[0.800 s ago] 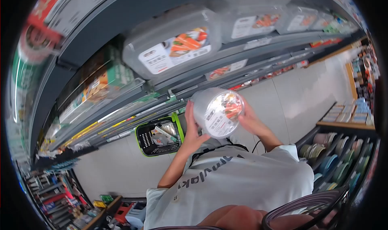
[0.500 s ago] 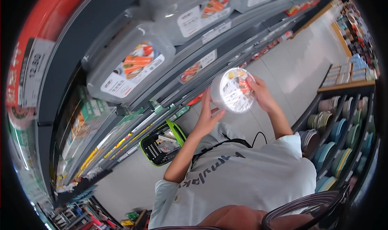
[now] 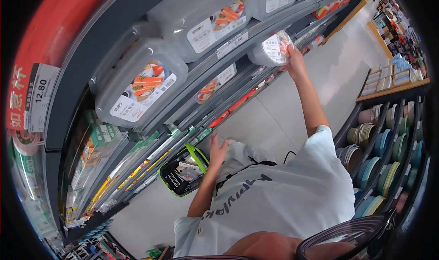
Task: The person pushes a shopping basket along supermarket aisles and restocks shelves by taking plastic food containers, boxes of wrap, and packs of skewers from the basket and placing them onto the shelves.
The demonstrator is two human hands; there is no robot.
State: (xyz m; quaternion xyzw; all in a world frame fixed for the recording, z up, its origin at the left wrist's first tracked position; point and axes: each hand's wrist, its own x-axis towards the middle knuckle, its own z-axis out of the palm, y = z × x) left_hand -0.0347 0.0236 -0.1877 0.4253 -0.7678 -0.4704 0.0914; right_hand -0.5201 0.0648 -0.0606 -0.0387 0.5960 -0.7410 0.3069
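Note:
My right hand [image 3: 296, 61] grips a round clear plastic food container [image 3: 277, 49] by its rim. The container's lid carries a label with a food picture, and it is tilted at the edge of the shelf. My left hand [image 3: 218, 149] holds nothing; its fingers are apart, just above a black shopping basket [image 3: 176, 181] with a green rim and handle. Packaged items lie in the basket. Larger clear food containers [image 3: 142, 88] with salmon-picture labels stand on the shelf to the left of my right hand.
A price tag [image 3: 41, 93] reading 12.80 hangs on the red shelf front at left. Lower shelves hold boxed goods [image 3: 98, 134]. On the right, a dark rack [image 3: 366, 145] holds stacked bowls and plates. Grey tiled floor [image 3: 274, 104] runs between them.
My left hand has let go of the round container and dropped back toward the basket. My right hand has carried the container up and forward to the shelf edge.

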